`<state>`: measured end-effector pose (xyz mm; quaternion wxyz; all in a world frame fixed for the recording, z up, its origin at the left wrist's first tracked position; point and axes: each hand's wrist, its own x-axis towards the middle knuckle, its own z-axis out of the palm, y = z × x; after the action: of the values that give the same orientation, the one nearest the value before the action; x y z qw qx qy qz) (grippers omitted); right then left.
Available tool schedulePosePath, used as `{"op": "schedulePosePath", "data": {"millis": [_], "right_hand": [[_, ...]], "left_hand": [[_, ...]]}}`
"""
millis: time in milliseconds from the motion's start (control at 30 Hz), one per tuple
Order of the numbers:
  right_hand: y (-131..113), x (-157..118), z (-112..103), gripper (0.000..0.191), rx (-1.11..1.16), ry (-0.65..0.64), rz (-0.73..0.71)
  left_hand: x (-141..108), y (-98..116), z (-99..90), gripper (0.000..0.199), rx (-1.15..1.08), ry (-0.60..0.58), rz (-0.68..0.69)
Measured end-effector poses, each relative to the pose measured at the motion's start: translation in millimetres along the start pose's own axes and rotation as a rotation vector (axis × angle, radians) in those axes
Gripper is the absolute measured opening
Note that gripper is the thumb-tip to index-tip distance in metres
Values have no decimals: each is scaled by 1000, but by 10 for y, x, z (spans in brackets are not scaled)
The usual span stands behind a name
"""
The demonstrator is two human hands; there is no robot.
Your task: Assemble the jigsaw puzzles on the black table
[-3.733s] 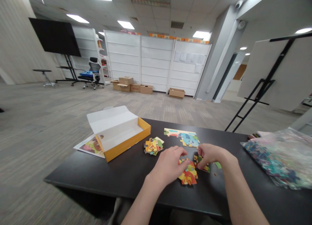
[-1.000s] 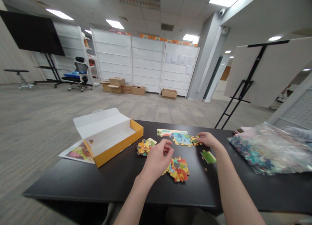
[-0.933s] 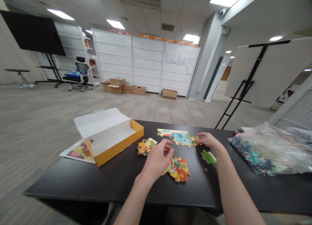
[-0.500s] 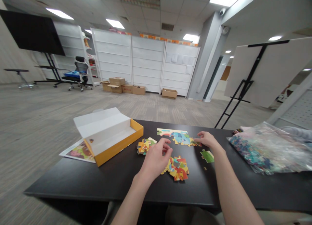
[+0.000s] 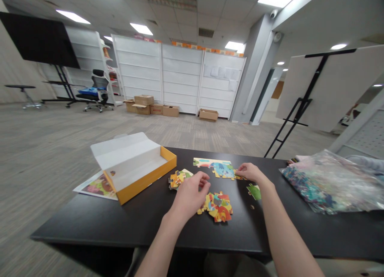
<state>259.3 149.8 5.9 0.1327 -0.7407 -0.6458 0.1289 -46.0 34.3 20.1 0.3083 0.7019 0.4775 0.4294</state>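
Note:
A partly joined jigsaw puzzle (image 5: 222, 169) with a blue animal lies flat near the table's far edge. At its right end, my right hand (image 5: 249, 172) has its fingers together on a yellowish puzzle piece (image 5: 241, 178), largely covered by the fingertips. My left hand (image 5: 192, 192) hovers, loosely curled with thumb and fingers apart, between two heaps of loose pieces; nothing shows in it. One heap (image 5: 177, 179) is partly hidden behind it, the other heap (image 5: 220, 207) lies to its right. A green puzzle piece (image 5: 254, 191) rests below my right wrist, partly covered by the forearm.
An open yellow box (image 5: 147, 187) with a white inside stands at left, over a printed picture sheet (image 5: 97, 186). A clear plastic bag (image 5: 330, 185) of small colourful pieces lies at right. One tiny bit (image 5: 252, 207) sits on the black table (image 5: 120, 225).
My right hand has shifted slightly left, its fingers closing in on the piece at the puzzle's right end. My left hand has moved a touch left, still above the heaps.

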Motion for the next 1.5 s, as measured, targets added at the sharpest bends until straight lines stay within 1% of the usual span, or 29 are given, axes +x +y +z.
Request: {"op": "schedulePosePath", "data": {"millis": [67, 133, 200, 267, 333, 400, 533, 600, 667, 767, 800, 833, 867, 900, 933, 967, 1033, 1067, 1100, 1133, 1167, 1233, 1333, 1400, 1500], "right_hand": [[-2, 5, -4, 21, -22, -6, -4], [-3, 6, -5, 21, -31, -12, -4], [-2, 5, -2, 22, -34, -16, -4], [-1, 5, 3, 23, -39, -9, -7], [-1, 5, 8, 24, -42, -2, -12], [-1, 7, 14, 24, -38, -2, -11], [20, 20, 31, 24, -32, -7, -13], [41, 31, 37, 25, -24, -4, -15], [50, 40, 36, 24, 9, 27, -9], [-21, 20, 13, 21, 85, 115, -4], [-77, -3, 1, 22, 158, 134, -23], [-149, -38, -11, 24, 261, 124, -62], [-232, -83, -21, 27, 394, 81, -119], [-323, -136, -29, 32, 546, -12, -197], [-414, -194, -33, 37, 663, -155, -278], [-500, -254, -34, 40, 739, -325, -346], [-635, -359, -24, 42, 812, -649, -447], [-680, -400, -16, 42, 827, -772, -470], [-709, -431, -7, 41, 839, -862, -480], [-725, -452, 2, 40, 850, -918, -478], [-733, -466, 9, 40, 864, -948, -470], [-735, -478, 14, 40, 885, -968, -457], [-745, -474, 9, 39, 899, -931, -459], [-761, -459, 7, 39, 910, -843, -455], [-779, -421, 26, 42, 932, -638, -428]], "left_hand": [[-17, -21, -25, 15, 34, -38, -12], [-47, -37, -55, 18, 87, -127, -8], [-83, -48, -85, 28, 143, -224, 18], [-113, -57, -107, 40, 189, -295, 45], [-130, -62, -120, 50, 222, -338, 46], [-133, -64, -128, 55, 246, -363, 24], [-114, -71, -136, 63, 276, -384, -14], [-102, -78, -134, 66, 283, -390, -9], [-89, -78, -126, 66, 274, -381, 21], [-66, -59, -103, 64, 220, -314, 101], [-57, -49, -91, 64, 194, -278, 131], [-47, -40, -78, 65, 166, -241, 159], [-36, -32, -63, 66, 138, -205, 185], [-26, -26, -46, 68, 114, -174, 208], [-16, -22, -29, 71, 94, -148, 228], [-7, -19, -11, 73, 79, -126, 244], [7, -12, 21, 77, 61, -88, 263], [11, -7, 35, 77, 57, -67, 265], [14, 0, 48, 76, 56, -51, 265], [15, 8, 60, 76, 58, -40, 265], [16, 15, 70, 75, 61, -34, 266], [16, 27, 87, 75, 71, -30, 273], [16, 29, 97, 71, 94, -28, 264], [15, 17, 94, 60, 114, -43, 225], [12, -16, 82, 52, 142, -97, 151]]}}
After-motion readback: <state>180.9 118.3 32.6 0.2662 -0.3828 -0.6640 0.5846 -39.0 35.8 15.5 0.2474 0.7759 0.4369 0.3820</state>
